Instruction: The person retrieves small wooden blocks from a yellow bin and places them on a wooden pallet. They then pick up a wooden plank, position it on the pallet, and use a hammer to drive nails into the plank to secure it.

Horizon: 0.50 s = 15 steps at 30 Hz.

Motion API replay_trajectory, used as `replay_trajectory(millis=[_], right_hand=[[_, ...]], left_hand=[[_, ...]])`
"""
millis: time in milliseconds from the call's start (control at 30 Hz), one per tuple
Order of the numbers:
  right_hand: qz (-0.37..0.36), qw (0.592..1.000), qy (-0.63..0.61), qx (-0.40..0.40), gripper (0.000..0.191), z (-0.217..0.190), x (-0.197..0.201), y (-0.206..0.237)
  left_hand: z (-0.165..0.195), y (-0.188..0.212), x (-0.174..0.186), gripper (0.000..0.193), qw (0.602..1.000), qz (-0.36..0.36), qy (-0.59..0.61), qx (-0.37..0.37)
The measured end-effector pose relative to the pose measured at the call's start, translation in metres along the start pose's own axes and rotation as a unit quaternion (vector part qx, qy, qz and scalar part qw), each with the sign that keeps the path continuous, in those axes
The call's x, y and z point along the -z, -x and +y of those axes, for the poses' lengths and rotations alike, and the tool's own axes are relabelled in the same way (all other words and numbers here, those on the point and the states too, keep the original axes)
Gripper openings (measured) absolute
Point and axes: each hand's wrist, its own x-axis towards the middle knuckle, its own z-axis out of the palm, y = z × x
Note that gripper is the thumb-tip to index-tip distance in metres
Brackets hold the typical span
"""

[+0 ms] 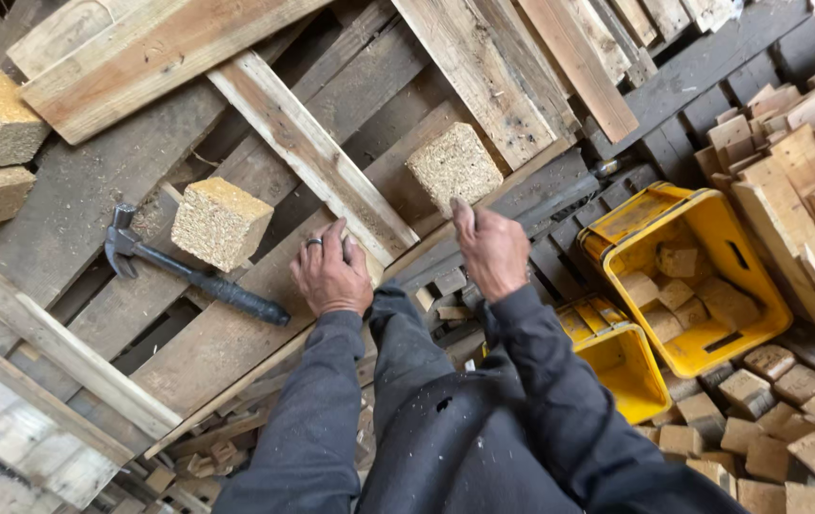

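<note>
Fingers (pixel 329 238) of left hand (pixel 331 276) flat, together on pallet board (pixel 236 333); right hand (pixel 491 252) curled, empty. Bracing, probably. Claw hammer (pixel 188 271) lying left of centre, for grabbing next.

Both arms reach forward in dark sleeves, side by side. The left hand (pixel 331 271) lies palm down, fingers curled, a ring on one finger. The right hand (pixel 490 249) is raised slightly, back to the camera, fingers curled under.
</note>
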Motion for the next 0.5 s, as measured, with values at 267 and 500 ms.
replay_trajectory(millis=[267, 500], right_hand=[[0.234, 0.852, 0.222, 0.413, 0.086, -0.043, 0.02, -0.038], [0.152, 0.877, 0.25, 0.382, 0.09, -0.002, 0.002, -0.072]], left_hand=[[-0.006, 0.0, -0.003, 0.034, 0.999, 0.01, 0.018, 0.024], [-0.018, -0.003, -0.014, 0.042, 0.998, 0.047, 0.017, 0.028]])
